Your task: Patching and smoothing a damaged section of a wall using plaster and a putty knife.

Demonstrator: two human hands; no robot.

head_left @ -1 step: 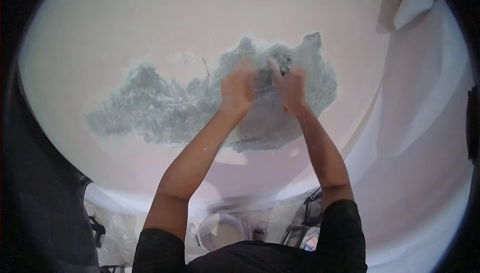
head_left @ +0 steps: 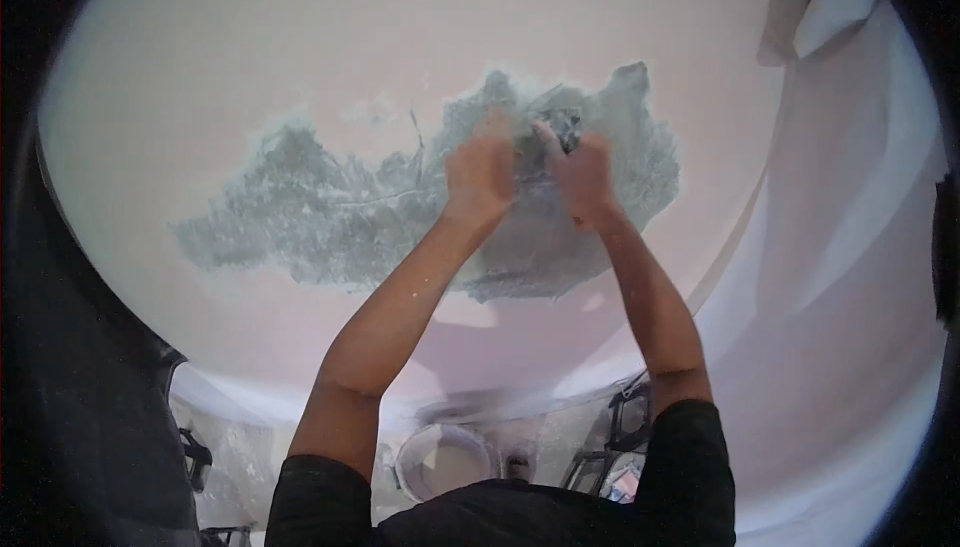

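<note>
A pale wall surface (head_left: 350, 37) carries a large, ragged grey patch (head_left: 330, 222) of smeared filler with whitish edges. My right hand (head_left: 590, 177) is closed at the upper right part of this patch, its thumb stretched toward the left. From it shows the dark, speckled flat blade of a putty knife (head_left: 568, 125), whose handle is hidden in the grip. Close by on the left, my left hand (head_left: 480, 175) is curled in front of the patch, fingers blurred. A dark strip lies between both hands; whatever the left one grips is hidden.
A round white bucket (head_left: 445, 462) with pale contents stands below, near my body. Black metal frame parts (head_left: 628, 422) are at the lower right. Whitish sheeting (head_left: 840, 247) hangs along the right side, with a loose flap (head_left: 838, 7) at the top.
The putty knife's blade has shifted slightly up and left against the patch and shows more squarely. The whole view has moved a little; both hands stay nearly in place.
</note>
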